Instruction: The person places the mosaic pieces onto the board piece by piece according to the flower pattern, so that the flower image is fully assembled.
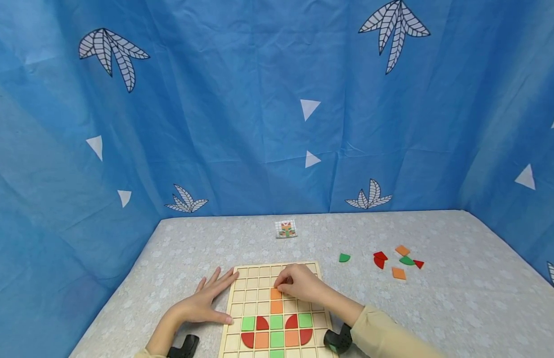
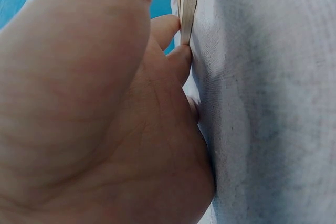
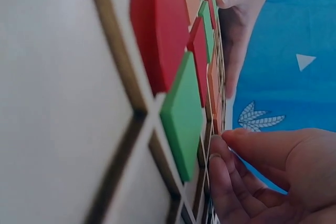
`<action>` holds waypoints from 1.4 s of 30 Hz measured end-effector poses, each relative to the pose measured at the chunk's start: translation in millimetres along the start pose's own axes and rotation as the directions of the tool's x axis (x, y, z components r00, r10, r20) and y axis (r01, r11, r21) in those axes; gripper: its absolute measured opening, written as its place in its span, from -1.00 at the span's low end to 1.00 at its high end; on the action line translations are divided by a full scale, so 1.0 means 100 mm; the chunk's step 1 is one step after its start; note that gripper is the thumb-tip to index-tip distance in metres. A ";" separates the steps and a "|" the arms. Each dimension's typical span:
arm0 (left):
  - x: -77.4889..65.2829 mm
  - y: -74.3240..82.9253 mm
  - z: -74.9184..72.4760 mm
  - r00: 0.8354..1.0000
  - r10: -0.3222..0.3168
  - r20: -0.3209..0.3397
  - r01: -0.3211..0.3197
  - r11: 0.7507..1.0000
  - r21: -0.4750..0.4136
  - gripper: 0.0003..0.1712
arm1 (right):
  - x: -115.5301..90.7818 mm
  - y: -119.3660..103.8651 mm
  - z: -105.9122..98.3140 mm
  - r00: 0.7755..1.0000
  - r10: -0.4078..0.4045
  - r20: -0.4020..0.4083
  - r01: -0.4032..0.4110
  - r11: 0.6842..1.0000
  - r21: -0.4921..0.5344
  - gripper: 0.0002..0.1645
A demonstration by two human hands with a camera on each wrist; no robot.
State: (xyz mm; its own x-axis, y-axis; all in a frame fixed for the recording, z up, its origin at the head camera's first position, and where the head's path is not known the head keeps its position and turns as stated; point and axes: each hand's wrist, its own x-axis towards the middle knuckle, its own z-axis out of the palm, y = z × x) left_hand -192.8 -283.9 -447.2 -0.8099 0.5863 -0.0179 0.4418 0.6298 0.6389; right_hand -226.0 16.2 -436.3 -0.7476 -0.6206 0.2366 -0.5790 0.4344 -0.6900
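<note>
A wooden grid board [image 1: 235,298] lies on the table, with green squares [image 1: 276,322], red quarter-circle pieces [image 1: 262,323] and orange squares [image 1: 292,338] set in its cells. My right hand [image 1: 301,284] is over the upper middle of the board, thumb and fingertips together at the top edge of an orange square tile [image 1: 276,294]. In the right wrist view the fingertips [image 3: 216,145] meet right at that tile. My left hand [image 1: 203,303] lies spread along the board's left side, thumb and index finger touching its frame; the left wrist view shows its palm [image 2: 152,145] close up.
A small pattern card [image 1: 286,229] with a coloured design lies behind the board. To the right are loose pieces: a green quarter circle [image 1: 344,258], red pieces [image 1: 380,259], orange squares [image 1: 399,273] and another green piece [image 1: 407,260]. A blue curtain [image 1: 259,124] surrounds the table.
</note>
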 end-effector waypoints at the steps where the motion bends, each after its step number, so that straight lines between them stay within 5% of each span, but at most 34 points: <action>1: 0.00 0.00 0.00 1.000 0.000 -0.003 0.000 1.000 0.001 0.15 | 0.00 -0.01 -0.01 1.000 0.003 0.005 -0.003 1.000 0.007 -0.92; 9: -0.07 0.01 0.02 1.000 -0.016 0.010 0.017 1.000 -0.023 0.14 | -0.07 -0.01 -0.15 0.999 0.032 0.027 -0.034 0.994 0.107 -0.89; 18: -0.05 -0.02 0.02 1.000 -0.018 0.007 0.018 1.000 -0.018 0.14 | -0.34 0.16 -0.67 0.992 0.105 -0.064 -0.094 0.984 0.153 -0.81; 36: -0.03 0.03 -0.01 1.000 -0.020 0.004 0.020 1.000 -0.010 0.14 | -1.20 0.69 -1.56 0.904 0.353 -0.240 -0.326 0.934 0.146 -0.68; 42: -0.02 0.04 0.00 1.000 -0.013 0.012 0.013 1.000 -0.025 0.14 | -1.52 0.88 -1.76 0.899 0.370 -0.236 -0.368 0.928 0.055 -0.70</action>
State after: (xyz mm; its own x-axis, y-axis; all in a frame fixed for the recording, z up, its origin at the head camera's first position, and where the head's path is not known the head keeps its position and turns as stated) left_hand -189.5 -282.5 -444.1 -0.8107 0.5844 -0.0351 0.4216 0.6243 0.6577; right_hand -220.4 263.1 -412.5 -0.9628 -0.2427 0.1191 -0.2448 0.5958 -0.7650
